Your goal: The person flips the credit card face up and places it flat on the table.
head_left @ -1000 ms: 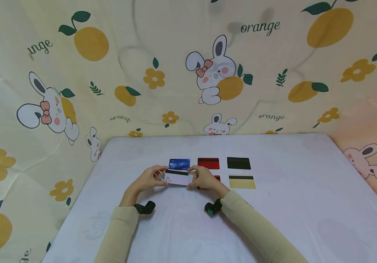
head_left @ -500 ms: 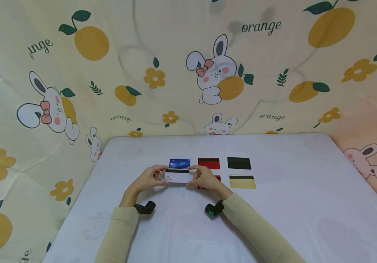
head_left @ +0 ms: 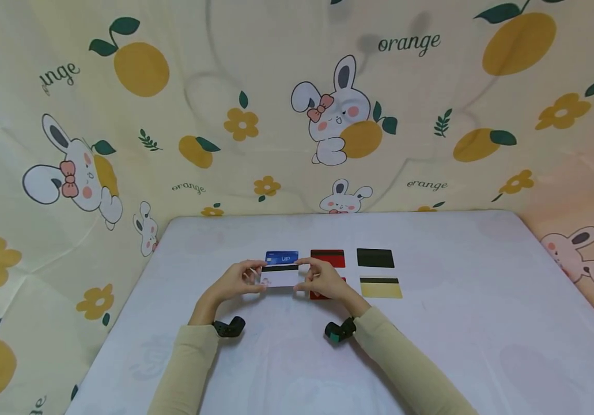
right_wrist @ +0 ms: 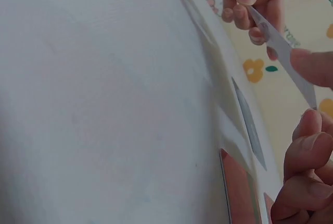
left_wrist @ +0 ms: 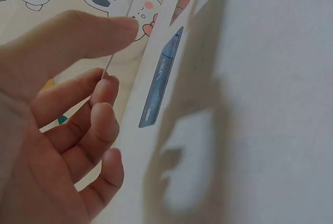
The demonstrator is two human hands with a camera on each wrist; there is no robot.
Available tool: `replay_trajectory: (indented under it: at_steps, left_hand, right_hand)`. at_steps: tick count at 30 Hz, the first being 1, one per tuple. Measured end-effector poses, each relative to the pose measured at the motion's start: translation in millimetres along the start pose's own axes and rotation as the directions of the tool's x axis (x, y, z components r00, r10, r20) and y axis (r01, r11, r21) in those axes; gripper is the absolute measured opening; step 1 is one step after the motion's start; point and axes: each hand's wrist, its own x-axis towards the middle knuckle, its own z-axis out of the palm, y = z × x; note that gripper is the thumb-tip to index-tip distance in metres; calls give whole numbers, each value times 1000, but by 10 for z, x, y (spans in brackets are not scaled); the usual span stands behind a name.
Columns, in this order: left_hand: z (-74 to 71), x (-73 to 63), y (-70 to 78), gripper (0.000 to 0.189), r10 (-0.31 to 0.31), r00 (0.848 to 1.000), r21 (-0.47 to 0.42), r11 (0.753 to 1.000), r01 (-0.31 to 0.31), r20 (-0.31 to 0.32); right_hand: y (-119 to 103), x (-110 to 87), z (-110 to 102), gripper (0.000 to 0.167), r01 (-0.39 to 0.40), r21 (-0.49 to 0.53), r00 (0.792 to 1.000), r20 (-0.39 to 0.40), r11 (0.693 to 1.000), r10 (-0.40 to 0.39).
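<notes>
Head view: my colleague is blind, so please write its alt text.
Two hands hold a white, black-striped card over a white table, just in front of a blue VIP card. Two red cards, a dark card and a gold card lie to the right.

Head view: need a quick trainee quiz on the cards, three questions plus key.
1. How many hands hold the white card?
2. Fill in: the blue card bears the printed letters ___.
3. True or false: in the head view, the yellow card lies just below the dark card.

Key:
1. Two: the left hand and the right hand, at opposite ends.
2. VIP.
3. True.
</notes>
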Motion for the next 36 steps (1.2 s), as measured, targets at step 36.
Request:
replay_trajectory:
  at_steps: [36]
  left_hand:
    - [126,33,-26,59,92,995,50,995,-90,-48]
  right_hand:
    - [-119,-48,-13,51,42,-19,999,-20,999,-42]
